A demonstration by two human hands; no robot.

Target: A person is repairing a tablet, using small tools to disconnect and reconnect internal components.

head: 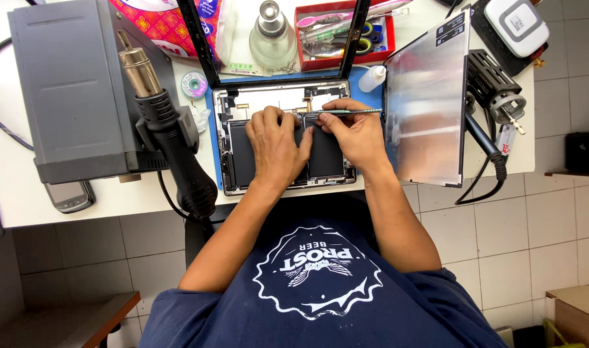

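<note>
Black battery cells fill the lower half of the opened silver tablet shell (285,138), which lies flat on a blue work mat (365,90) on the white tabletop (24,193). The left hand (276,145) rests palm-down across the middle of the cells, its fingers (269,119) close together and pointing toward twelve o'clock, pressing on the shell rather than gripping anything.

The right hand (352,132) sits just beside it at three o'clock, the two hands touching near the thumbs. Its fingers pinch a thin metal pry tool with a greenish shaft (352,112). The tool's long axis runs almost level, from three o'clock toward nine o'clock, and its working tip meets the seam between the two cells at the upper edge of the battery, just at one o'clock from the left hand's knuckles. The right hand is therefore the nearer to that seam.

At nine o'clock from the shell stands a black hot-air gun with a brass nozzle (169,129); at three o'clock leans a detached silver display panel (426,96).
</note>
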